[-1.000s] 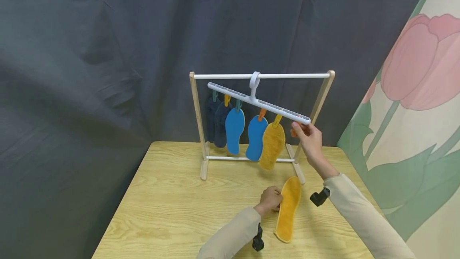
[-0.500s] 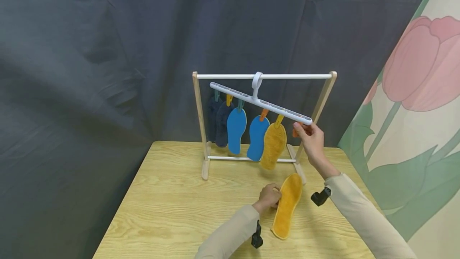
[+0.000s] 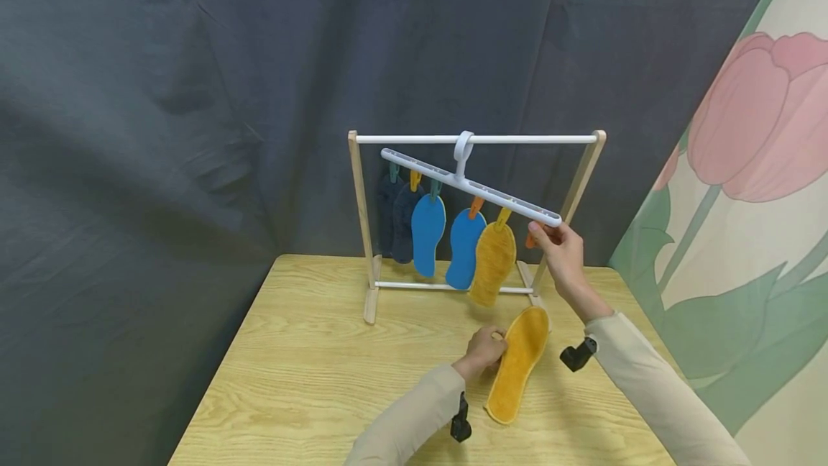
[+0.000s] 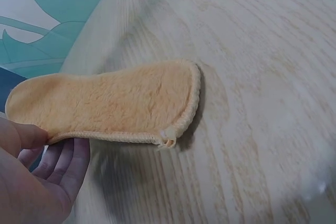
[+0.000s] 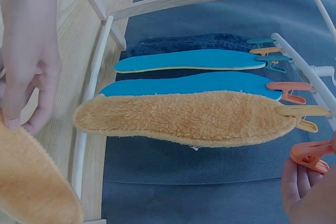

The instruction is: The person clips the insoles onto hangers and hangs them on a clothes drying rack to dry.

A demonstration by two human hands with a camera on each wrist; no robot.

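My left hand (image 3: 484,349) pinches a fuzzy yellow insole (image 3: 517,369) by its side edge, low over the wooden table. In the left wrist view the thumb lies on top of the insole (image 4: 115,100) and the fingers curl beneath it. My right hand (image 3: 564,256) holds an orange clip (image 5: 311,155) at the lower right end of a white clip hanger (image 3: 481,190), which tilts down to the right. From the hanger's other clips hang a yellow insole (image 3: 494,265), two blue insoles (image 3: 428,236) and two dark insoles (image 3: 404,225).
The hanger hooks over the top bar (image 3: 530,139) of a wooden rack (image 3: 360,207) on the table (image 3: 291,358). A dark curtain (image 3: 194,128) stands behind, and a tulip-patterned wall (image 3: 731,236) rises at the right.
My left hand has raised the yellow insole slightly towards the rack, its top leaning further right. My right hand stays at the orange clip.
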